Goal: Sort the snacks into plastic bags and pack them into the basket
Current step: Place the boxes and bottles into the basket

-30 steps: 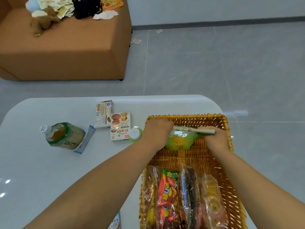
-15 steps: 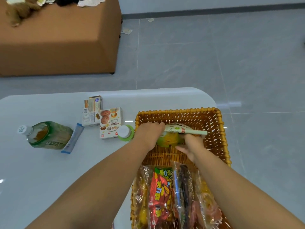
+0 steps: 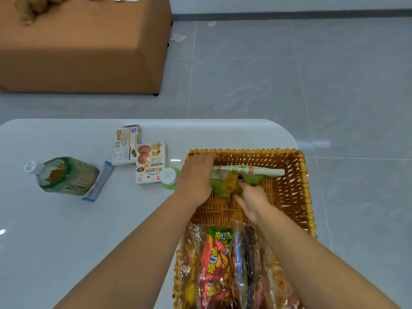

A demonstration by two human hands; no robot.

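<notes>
**Setting the green snack bag into the basket**

At 9 o'clock on the table [image 3: 66, 230] we see a bottle [image 3: 64, 175] and two boxes [image 3: 142, 157], unpacked. Our left hand [image 3: 196, 177] curls over the green snack bag [image 3: 231, 184], gripping its left end inside the basket [image 3: 305, 192] at 12 o'clock. Our right hand [image 3: 252, 199] touches the bag's underside, fingers loosely spread. Bagged snacks [image 3: 218, 264] fill 6 o'clock. We should press it flat against the far wall, leaving room between.
</notes>
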